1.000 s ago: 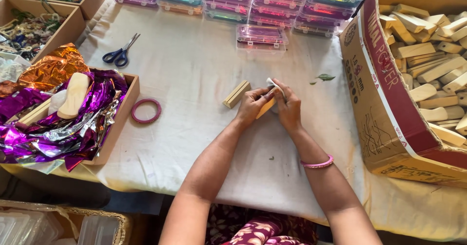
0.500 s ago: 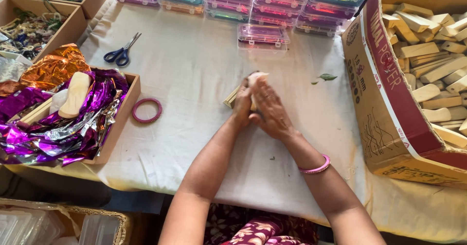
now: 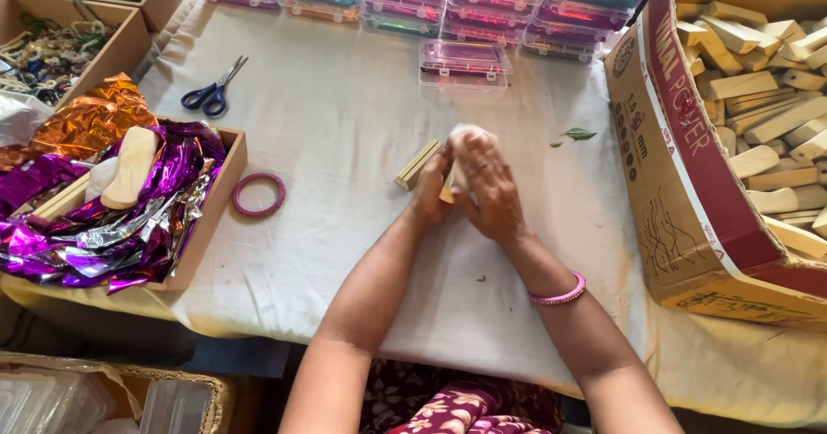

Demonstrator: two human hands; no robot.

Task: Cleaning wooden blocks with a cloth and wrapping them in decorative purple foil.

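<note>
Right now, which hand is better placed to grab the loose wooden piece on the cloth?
Left, probably. The left hand sits right beside the wooden piece; the right hand is farther over, covering the white-wrapped item.

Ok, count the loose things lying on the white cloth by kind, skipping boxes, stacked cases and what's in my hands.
Blue-handled metal scissors: 1
Pink round ring: 1
Pale wooden block: 1
Green leaf: 1
Lone clear plastic case: 1
Total: 5

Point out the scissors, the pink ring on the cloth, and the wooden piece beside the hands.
scissors (image 3: 214,88), head view, on the crossing of blades and blue handles.
pink ring (image 3: 258,195), head view, on its lower rim.
wooden piece (image 3: 417,166), head view, on the middle of its length, left of the left hand (image 3: 433,191).
</note>
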